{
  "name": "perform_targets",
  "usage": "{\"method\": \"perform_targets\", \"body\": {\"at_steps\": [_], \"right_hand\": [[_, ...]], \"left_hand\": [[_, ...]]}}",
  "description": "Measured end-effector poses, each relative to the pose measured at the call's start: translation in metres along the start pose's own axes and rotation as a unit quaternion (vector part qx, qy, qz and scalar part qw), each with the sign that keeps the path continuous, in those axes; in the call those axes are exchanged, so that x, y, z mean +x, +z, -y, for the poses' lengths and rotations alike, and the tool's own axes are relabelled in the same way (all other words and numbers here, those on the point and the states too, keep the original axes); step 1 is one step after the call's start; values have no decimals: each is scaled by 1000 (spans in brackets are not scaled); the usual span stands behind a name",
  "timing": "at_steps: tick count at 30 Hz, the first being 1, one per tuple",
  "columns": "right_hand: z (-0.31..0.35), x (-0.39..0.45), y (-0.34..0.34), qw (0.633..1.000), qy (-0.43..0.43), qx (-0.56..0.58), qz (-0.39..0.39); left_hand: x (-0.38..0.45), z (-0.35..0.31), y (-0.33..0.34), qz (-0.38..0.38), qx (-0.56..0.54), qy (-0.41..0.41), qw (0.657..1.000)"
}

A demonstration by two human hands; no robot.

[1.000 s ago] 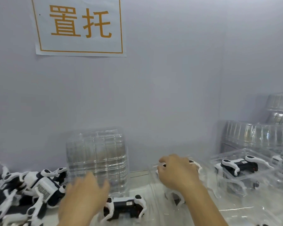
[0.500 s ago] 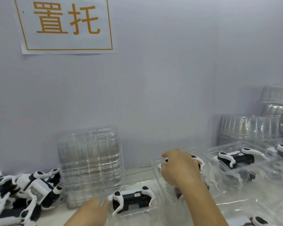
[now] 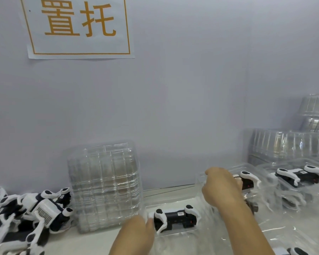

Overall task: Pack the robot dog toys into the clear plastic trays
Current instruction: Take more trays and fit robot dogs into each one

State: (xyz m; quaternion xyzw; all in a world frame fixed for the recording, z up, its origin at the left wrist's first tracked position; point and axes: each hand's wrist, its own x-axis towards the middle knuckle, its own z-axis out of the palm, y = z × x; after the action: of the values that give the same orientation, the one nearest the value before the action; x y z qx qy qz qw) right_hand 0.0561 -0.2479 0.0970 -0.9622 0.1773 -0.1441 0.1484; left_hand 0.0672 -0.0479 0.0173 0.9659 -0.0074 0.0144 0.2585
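Left hand (image 3: pixel 136 233): grips the near tray's (image 3: pixel 173 201) left edge, thumb on the rim.
Robot dog (image 3: pixel 175 217): lies inside that tray (legs folded).
Right hand (image 3: pixel 220 186): curled, seemingly holding the next tray (image 3: pixel 261 173); grasp partly hidden.

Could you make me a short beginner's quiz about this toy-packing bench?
1. True or false: the upright stack of empty clear plastic trays leans on the wall.
2. Where is the heap of loose black-and-white robot dog toys? A) left of that stack B) right of it C) on top of it
3. Fill in: the left hand touches the near clear tray that holds one ____.

Key: 1 true; 2 A; 3 robot dog toy.
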Motion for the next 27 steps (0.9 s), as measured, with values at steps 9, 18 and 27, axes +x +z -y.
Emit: {"method": "perform_targets", "body": {"at_steps": [9, 18, 27], "right_hand": [[1, -2, -5, 1000, 17, -10, -11], [4, -6, -11, 1000, 22, 5, -16], [20, -6, -6, 999, -53, 11, -5]], "left_hand": [[-1, -34, 12, 29, -42, 3, 999], [-2, -75, 21, 64, -39, -3, 997], [-3, -98, 34, 89, -60, -1, 994]]}}
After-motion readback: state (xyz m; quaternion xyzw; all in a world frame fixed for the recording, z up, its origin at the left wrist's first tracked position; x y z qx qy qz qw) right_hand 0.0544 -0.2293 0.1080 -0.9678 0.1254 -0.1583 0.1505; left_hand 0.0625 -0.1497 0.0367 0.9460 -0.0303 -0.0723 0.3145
